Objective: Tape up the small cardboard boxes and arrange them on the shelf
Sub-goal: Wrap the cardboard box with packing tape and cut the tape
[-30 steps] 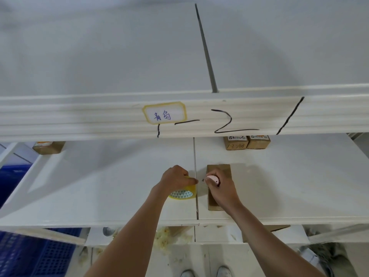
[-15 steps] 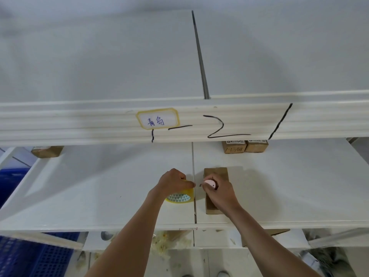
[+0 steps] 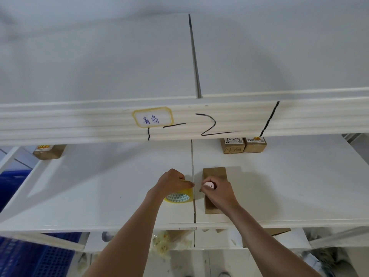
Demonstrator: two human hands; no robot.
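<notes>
two hands work side by side on the shelf (image 3: 99,196): the left hand (image 3: 171,181) curls its fingers over the tape (image 3: 179,196), the right hand (image 3: 218,191) grips a small pink-capped tool over the box (image 3: 214,173). best to hold the roll steady and cut clean. the box is plain brown, lying flat just right of the shelf seam.

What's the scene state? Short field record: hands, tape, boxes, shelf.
left hand: grips yellow tape roll
right hand: holds pink-capped tool over flat box
flat box: lies on middle shelf, right of the seam
back boxes: two labelled boxes side by side at rear right; lone box at rear left
</notes>
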